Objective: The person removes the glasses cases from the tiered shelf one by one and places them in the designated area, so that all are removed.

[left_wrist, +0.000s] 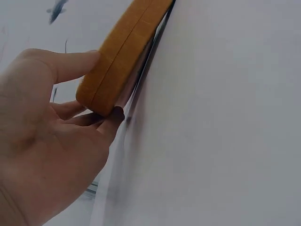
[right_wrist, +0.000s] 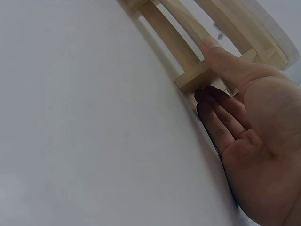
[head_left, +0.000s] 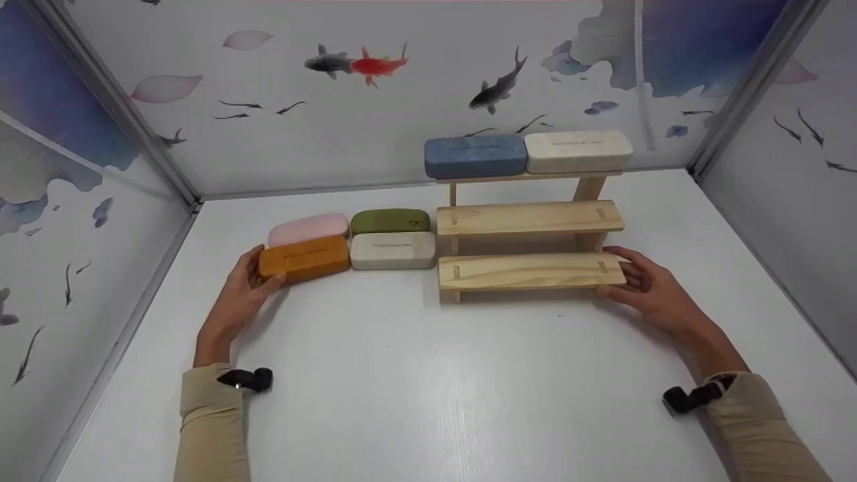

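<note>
six little cases show, and all look closed, so what is inside them is hidden; the orange case [head_left: 304, 260] is on the left side of the table [head_left: 428, 375], in front of the pink case [head_left: 309, 229]; just to its right is the low white case [head_left: 393, 253], with the green case [head_left: 385, 221] right behind it; the blue case [head_left: 475, 161] and the high white case [head_left: 579, 154] sit side by side on the top shelf [head_left: 535, 177] of the wooden stand [head_left: 530, 217]; tiny dark letters [head_left: 304, 253] are on the orange case, the blue case and both white ones, too small to read; the green case has a little drawing of glasses [head_left: 416, 223] near its right end; the left hand [head_left: 240, 288] has its grip on the left end of the orange case and pinches it, thumb on the near side and fingers round the far side; i cannot tell if that case touches the table; the right hand [head_left: 656, 291] has its grip on the right end of the wooden stand, by the lowest shelf [head_left: 529, 271], thumb in front and fingers behind; the back wall [head_left: 428, 114] has fish pictures [head_left: 378, 65] on it.
</note>
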